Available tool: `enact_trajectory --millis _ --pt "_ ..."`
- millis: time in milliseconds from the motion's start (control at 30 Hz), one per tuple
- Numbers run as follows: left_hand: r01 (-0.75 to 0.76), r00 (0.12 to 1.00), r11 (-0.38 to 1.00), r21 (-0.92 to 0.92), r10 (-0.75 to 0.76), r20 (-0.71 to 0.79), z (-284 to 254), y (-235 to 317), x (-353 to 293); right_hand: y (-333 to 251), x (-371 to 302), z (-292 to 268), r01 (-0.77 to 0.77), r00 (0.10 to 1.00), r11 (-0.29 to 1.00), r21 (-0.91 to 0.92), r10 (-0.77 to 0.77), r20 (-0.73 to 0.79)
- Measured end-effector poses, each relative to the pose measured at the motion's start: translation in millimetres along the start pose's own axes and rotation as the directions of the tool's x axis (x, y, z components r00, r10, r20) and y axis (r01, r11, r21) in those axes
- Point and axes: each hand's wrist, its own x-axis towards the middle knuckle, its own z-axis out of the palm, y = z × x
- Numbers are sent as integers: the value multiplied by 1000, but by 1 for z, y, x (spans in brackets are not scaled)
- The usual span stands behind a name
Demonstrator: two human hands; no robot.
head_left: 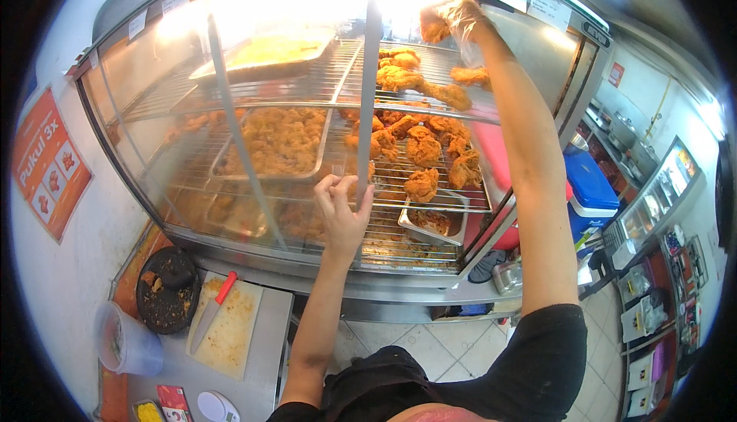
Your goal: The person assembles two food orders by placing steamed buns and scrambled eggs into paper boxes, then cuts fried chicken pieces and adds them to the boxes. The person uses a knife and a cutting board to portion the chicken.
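Note:
My right hand (465, 26), in a clear plastic glove, reaches up into the open right side of a lit glass warming cabinet (295, 257). Its fingers are closed on a piece of fried chicken (435, 26) above the upper wire rack (349, 69). More pieces, among them a fried drumstick (447, 96), lie on that rack below the hand. My bare left hand (343, 209) is lower down, its bent fingers around the metal edge of the sliding glass door (369, 107). Several fried chicken pieces (423, 147) rest on the middle rack, and a small metal pan (451, 230) sits beneath.
Behind the glass stand trays of fried food (280, 142). On the left counter are a red-handled knife (213, 311) on a cutting board (239, 330), a round black board (165, 303), a plastic tub (138, 345) and a small white scale (218, 407). A blue cooler box (591, 180) is at right.

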Motion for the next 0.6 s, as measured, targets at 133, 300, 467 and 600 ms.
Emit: enact_trajectory --millis 133,300,467,600 --pt "14 1000 1000 24 -14 -4 -2 5 2 -32 -26 -18 80 995 997 18 -81 63" --pt "86 996 996 28 -86 -17 -2 19 5 -77 -71 -5 205 943 969 -137 -158 292" --pt "118 989 991 -55 -123 -85 -5 41 11 -105 -77 21 130 928 973 -189 -52 369" --pt "237 963 966 -104 -248 -106 -7 53 22 -119 -67 42 126 933 959 -255 -27 359"
